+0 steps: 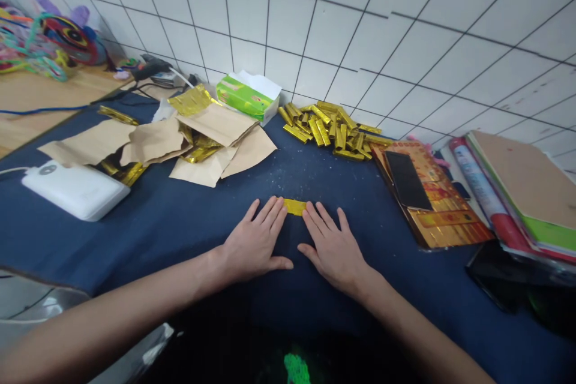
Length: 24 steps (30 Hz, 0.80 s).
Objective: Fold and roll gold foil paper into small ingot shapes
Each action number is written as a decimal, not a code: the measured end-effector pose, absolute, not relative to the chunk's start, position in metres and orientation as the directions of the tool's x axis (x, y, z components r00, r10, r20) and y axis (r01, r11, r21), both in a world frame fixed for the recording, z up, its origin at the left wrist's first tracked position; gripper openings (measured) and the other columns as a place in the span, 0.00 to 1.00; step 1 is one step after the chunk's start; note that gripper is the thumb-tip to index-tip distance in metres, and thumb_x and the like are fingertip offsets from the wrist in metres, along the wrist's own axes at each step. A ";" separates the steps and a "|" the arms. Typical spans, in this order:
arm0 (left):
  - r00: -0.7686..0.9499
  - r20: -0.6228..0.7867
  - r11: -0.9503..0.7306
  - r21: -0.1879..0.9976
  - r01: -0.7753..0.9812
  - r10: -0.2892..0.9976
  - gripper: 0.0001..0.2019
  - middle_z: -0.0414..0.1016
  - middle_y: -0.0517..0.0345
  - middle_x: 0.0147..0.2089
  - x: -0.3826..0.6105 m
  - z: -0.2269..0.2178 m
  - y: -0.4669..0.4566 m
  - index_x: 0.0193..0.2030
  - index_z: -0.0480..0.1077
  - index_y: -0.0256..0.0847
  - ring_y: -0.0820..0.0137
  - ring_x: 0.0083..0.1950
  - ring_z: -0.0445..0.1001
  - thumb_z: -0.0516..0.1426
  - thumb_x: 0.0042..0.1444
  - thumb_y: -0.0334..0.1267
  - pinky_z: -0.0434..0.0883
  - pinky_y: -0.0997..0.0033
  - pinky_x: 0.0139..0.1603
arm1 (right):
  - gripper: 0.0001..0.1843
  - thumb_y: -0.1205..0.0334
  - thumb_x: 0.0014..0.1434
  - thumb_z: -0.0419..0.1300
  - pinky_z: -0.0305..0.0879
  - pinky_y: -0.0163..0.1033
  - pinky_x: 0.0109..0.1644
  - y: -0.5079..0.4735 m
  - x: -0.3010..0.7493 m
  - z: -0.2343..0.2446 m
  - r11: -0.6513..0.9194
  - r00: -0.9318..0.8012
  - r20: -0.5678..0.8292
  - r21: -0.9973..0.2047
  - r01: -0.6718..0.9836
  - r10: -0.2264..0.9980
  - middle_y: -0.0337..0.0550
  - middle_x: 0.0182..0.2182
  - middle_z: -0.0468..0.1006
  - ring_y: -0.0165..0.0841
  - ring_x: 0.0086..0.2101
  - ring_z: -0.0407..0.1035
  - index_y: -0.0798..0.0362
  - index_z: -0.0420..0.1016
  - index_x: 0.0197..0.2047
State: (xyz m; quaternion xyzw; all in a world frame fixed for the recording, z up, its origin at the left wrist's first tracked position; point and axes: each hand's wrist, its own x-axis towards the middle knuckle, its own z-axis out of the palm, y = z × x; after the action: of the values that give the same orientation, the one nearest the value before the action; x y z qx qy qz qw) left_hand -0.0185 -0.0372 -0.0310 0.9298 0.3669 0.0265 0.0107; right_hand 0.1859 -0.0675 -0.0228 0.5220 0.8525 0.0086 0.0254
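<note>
A small folded strip of gold foil paper (pixel 294 206) lies on the dark blue tablecloth (pixel 180 222). My left hand (pixel 254 243) lies flat with its fingers stretched out, fingertips touching the strip's left end. My right hand (pixel 333 246) lies flat the same way, fingertips at the strip's right end. Both hands press down on the cloth with nothing gripped. Behind them sits a heap of folded gold paper pieces (pixel 330 129) near the tiled wall.
Brown paper wrappers with loose gold sheets (pixel 198 138) lie at the back left, beside a green tissue pack (pixel 247 96). A white power bank (pixel 74 189) is at the left. A dark phone (pixel 407 180) rests on a gold paper stack (pixel 445 216); books (pixel 517 192) lie at the right.
</note>
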 end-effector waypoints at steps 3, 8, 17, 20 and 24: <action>0.733 0.033 -0.734 0.050 0.677 0.679 0.48 0.44 0.38 0.67 -0.019 -0.030 -0.036 0.64 0.48 0.26 0.54 0.68 0.41 0.37 0.49 0.68 0.46 0.49 0.64 | 0.32 0.50 0.62 0.44 0.43 0.63 0.60 -0.067 0.190 -0.017 0.451 -0.449 -0.073 0.010 0.893 0.891 0.52 0.64 0.49 0.45 0.62 0.44 0.60 0.52 0.63; 0.739 0.031 -0.739 0.060 0.671 0.673 0.48 0.43 0.37 0.67 -0.017 -0.031 -0.035 0.65 0.46 0.26 0.54 0.68 0.40 0.37 0.50 0.68 0.45 0.49 0.64 | 0.34 0.45 0.61 0.41 0.43 0.62 0.60 -0.054 0.178 0.007 0.458 -0.461 -0.137 -0.058 0.887 0.877 0.52 0.64 0.49 0.43 0.63 0.43 0.58 0.50 0.64; 0.737 0.072 -0.740 0.047 0.671 0.673 0.47 0.46 0.38 0.67 -0.016 -0.030 -0.037 0.65 0.47 0.27 0.54 0.68 0.41 0.38 0.50 0.67 0.46 0.47 0.63 | 0.39 0.42 0.60 0.42 0.43 0.60 0.61 -0.051 0.174 -0.021 0.549 -0.549 -0.071 -0.022 0.835 0.833 0.54 0.64 0.46 0.43 0.63 0.40 0.62 0.44 0.65; 0.732 0.067 -0.735 0.041 0.677 0.678 0.47 0.45 0.37 0.67 -0.017 -0.029 -0.037 0.64 0.49 0.26 0.54 0.68 0.41 0.37 0.51 0.67 0.46 0.47 0.63 | 0.38 0.43 0.61 0.42 0.43 0.61 0.61 -0.057 0.190 -0.024 0.559 -0.558 -0.058 0.001 0.829 0.828 0.55 0.64 0.47 0.42 0.63 0.41 0.61 0.44 0.65; 0.732 0.043 -0.733 0.042 0.679 0.680 0.46 0.45 0.38 0.67 -0.018 -0.027 -0.037 0.64 0.49 0.28 0.54 0.68 0.42 0.38 0.51 0.67 0.46 0.47 0.63 | 0.37 0.43 0.61 0.41 0.43 0.61 0.61 -0.059 0.191 -0.020 0.550 -0.548 -0.065 0.002 0.835 0.834 0.55 0.64 0.47 0.43 0.63 0.41 0.61 0.45 0.65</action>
State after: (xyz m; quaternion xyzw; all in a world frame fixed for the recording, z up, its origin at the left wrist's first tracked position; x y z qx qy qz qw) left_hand -0.0178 -0.0368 -0.0271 0.9304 0.3653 0.0276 0.0119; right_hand 0.1910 -0.0591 -0.0202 0.4744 0.8797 -0.0144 0.0292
